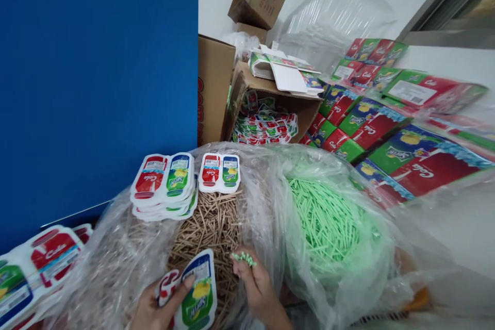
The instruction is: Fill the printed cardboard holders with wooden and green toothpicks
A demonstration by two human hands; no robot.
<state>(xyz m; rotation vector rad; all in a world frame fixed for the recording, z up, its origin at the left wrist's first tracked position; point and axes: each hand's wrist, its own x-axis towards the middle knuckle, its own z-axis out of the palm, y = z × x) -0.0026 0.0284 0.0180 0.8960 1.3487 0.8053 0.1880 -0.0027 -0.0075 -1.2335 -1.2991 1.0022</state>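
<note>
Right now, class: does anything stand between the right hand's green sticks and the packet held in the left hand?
Nothing visible does. The right hand pinches a few green sticks just right of the packet gripped by the left hand. Only a narrow gap over the brown sticks separates them.

a flat red-and-green drink-shaped packet (193,291) is lying tilted in the left hand (154,309), above a heap of brown sticks (211,227). a small bunch of green sticks (243,258) is sitting pinched in the right hand (257,286).
</note>
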